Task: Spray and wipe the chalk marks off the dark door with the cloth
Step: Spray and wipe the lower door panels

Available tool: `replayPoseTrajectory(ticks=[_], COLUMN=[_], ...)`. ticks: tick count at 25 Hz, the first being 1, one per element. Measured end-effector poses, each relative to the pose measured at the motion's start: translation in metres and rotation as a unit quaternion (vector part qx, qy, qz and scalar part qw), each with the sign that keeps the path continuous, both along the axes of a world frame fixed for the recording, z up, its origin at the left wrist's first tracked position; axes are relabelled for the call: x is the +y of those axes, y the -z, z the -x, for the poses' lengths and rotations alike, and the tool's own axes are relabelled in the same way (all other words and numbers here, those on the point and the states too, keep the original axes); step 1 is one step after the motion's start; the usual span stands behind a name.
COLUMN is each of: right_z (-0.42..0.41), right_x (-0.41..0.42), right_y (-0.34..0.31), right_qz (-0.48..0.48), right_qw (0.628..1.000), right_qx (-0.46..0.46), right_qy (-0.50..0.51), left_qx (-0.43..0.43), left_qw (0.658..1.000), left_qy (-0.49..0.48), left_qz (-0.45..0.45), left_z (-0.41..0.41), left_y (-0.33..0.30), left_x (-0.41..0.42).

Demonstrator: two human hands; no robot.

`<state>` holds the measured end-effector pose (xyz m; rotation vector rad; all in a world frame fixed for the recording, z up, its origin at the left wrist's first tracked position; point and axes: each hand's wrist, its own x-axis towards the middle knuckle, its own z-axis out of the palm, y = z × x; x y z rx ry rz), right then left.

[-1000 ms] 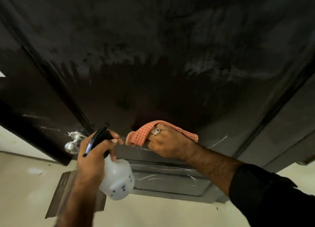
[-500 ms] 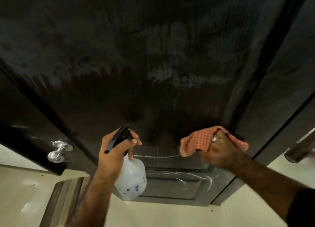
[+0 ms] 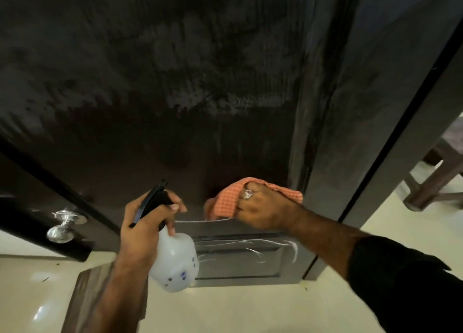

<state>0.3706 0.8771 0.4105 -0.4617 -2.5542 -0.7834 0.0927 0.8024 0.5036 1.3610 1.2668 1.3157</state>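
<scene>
Dark door (image 3: 175, 82) bears chalk marks (image 3: 250, 245); right hand (image 3: 263, 207) presses cloth (image 3: 225, 202).

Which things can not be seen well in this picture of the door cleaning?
- Head view: the cloth is partly hidden by the right hand.
- The spray bottle neck is hidden by the left hand.
- The chalk marks are too thin to read.
- The door top is cut off by the edge.

black sleeve (image 3: 406, 280) on right arm; silver ring (image 3: 248, 193) on finger.
</scene>
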Motion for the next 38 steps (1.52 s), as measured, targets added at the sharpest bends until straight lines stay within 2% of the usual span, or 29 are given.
replayPoseTrajectory(ticks=[2,5,9,11,12,13,16,17,18,19,21,22,24,25,26,27,28,29,30,34,36,38], right_z=[-0.086,-0.161,-0.152,-0.124,-0.112,-0.103,-0.108,-0.109,-0.109,-0.107,-0.104,-0.106,-0.113,-0.116,-0.116,-0.113,-0.111,-0.108,-0.107,-0.106,-0.103,-0.099], right_x=[-0.018,-0.045,-0.056,-0.055,-0.056,-0.060,-0.074,-0.076,-0.076,-0.074,-0.066,-0.062,-0.066,-0.075,-0.086,-0.097,-0.101,-0.100,-0.094,-0.070,-0.072,-0.086], right_y=[0.008,0.006,0.009,0.017,0.023,0.033,0.075,0.074,0.064,0.045,0.011,0.006,0.038,0.067,0.095,0.114,0.118,0.112,0.098,0.026,0.046,0.106], right_qz=[0.004,0.023,0.004,-0.070,-0.075,-0.059,0.012,0.069,0.133,0.156,0.103,0.089,0.099,0.141,0.208,0.261,0.284,0.280,0.259,0.147,0.167,0.253], right_qw=[0.997,0.990,0.954,0.917,0.893,0.868,0.852,0.825,0.778,0.730,0.675,0.672,0.714,0.724,0.708,0.667,0.619,0.592,0.583,0.602,0.640,0.660], right_qx=[0.062,0.064,0.174,0.233,0.285,0.327,0.308,0.369,0.459,0.542,0.625,0.631,0.562,0.519,0.505,0.530,0.569,0.599,0.624,0.690,0.656,0.584], right_qy=[0.036,0.126,0.243,0.315,0.340,0.368,0.424,0.423,0.408,0.385,0.377,0.378,0.406,0.433,0.448,0.453,0.460,0.460,0.451,0.374,0.364,0.400], left_qx=[-0.011,-0.026,-0.036,-0.030,-0.023,-0.022,-0.019,-0.016,-0.009,-0.003,-0.005,-0.003,0.009,0.010,0.011,0.012,0.018,0.026,0.043,0.108,0.115,0.112], left_qw=[0.999,0.994,0.987,0.985,0.986,0.986,0.983,0.981,0.981,0.980,0.978,0.976,0.973,0.971,0.970,0.969,0.966,0.962,0.958,0.941,0.938,0.939], left_qy=[0.038,0.109,0.159,0.170,0.167,0.167,0.180,0.186,0.190,0.192,0.199,0.208,0.220,0.223,0.225,0.228,0.236,0.246,0.256,0.279,0.280,0.282], left_qz=[0.001,0.005,0.006,0.013,0.017,0.022,0.036,0.043,0.048,0.054,0.061,0.063,0.074,0.084,0.091,0.099,0.105,0.112,0.121,0.159,0.167,0.165], left_z=[-0.021,-0.056,-0.084,-0.090,-0.092,-0.092,-0.095,-0.098,-0.101,-0.105,-0.113,-0.116,-0.123,-0.126,-0.129,-0.132,-0.136,-0.139,-0.141,-0.142,-0.140,-0.135], left_y=[0.009,0.017,0.016,0.017,0.018,0.021,0.024,0.023,0.024,0.026,0.031,0.036,0.046,0.051,0.057,0.063,0.068,0.072,0.077,0.103,0.111,0.112], left_x=[0.005,0.008,0.010,0.011,0.013,0.013,0.013,0.013,0.012,0.013,0.015,0.016,0.018,0.019,0.019,0.019,0.019,0.018,0.018,0.018,0.017,0.016])
